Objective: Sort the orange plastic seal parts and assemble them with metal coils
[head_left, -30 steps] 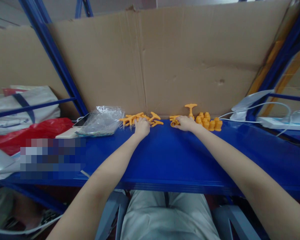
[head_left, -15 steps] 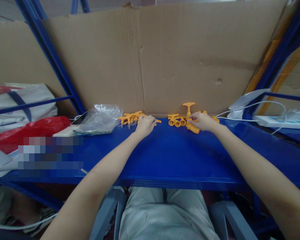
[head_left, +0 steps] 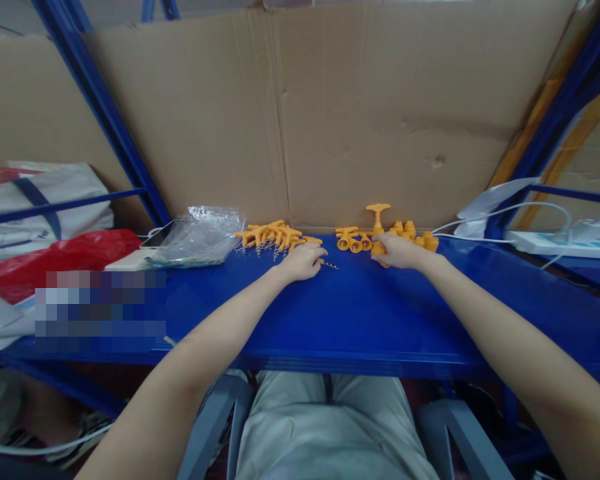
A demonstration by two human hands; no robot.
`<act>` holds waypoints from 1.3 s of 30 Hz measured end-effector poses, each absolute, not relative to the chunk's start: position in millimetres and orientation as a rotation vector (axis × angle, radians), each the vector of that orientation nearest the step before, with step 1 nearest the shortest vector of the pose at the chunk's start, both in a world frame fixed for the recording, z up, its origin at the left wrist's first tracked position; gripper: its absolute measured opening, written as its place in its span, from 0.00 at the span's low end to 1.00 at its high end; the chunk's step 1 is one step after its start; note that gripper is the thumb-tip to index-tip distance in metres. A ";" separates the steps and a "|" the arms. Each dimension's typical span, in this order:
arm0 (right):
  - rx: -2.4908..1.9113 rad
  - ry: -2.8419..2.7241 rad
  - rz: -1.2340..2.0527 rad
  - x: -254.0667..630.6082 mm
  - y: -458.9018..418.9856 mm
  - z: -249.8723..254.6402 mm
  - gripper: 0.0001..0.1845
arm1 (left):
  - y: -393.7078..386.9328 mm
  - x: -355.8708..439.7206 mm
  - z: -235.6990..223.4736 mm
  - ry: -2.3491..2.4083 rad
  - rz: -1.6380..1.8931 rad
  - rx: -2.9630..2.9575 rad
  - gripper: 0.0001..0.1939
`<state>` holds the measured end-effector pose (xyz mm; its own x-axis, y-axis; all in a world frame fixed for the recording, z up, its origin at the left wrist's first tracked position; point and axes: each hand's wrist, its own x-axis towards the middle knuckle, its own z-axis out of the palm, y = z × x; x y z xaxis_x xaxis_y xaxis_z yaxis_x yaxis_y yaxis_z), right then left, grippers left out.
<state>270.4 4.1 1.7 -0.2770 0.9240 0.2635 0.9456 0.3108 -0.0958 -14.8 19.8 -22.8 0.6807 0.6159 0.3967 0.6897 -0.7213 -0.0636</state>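
Observation:
My left hand (head_left: 303, 262) is closed around an orange corkscrew handle, mostly hidden by the fingers; its metal spiral (head_left: 331, 265) pokes out to the right. Just behind and left of it lies a pile of orange corkscrew handles (head_left: 270, 233) with metal spirals. My right hand (head_left: 397, 251) grips an orange corkscrew sleeve (head_left: 379, 255), partly covered by the fingers. Behind that hand an assembled corkscrew (head_left: 378, 217) stands upright, T-handle on top. Several orange corkscrews (head_left: 350, 240) lie left of it, their round ends facing me. More orange sleeves (head_left: 410, 231) are grouped behind and right of my right hand.
The blue table (head_left: 350, 320) has a cardboard panel (head_left: 340, 120) along its back. Clear plastic bags (head_left: 200, 237) and a red bag (head_left: 65, 260) lie at the left. A white power strip (head_left: 565, 244) with cables is at the right. Blue posts frame both sides.
My left hand has moved right and toward me, bringing a corkscrew handle off the pile with its spiral now showing. My right hand has shifted slightly left, still on the sleeve.

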 end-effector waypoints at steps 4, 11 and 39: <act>-1.625 -2.320 0.035 262.1 0.9 3.3 0.16 | 25.5 -25.9 -21.1 -1.215 -0.391 -2.519 0.17; -1.654 -2.280 0.259 267.3 3.1 3.1 0.13 | 23.9 -31.8 -8.5 -1.544 -0.110 -2.650 0.18; -1.764 -2.320 0.056 266.4 3.4 -5.7 0.23 | 23.7 -31.9 -6.0 -1.652 -0.245 -2.721 0.07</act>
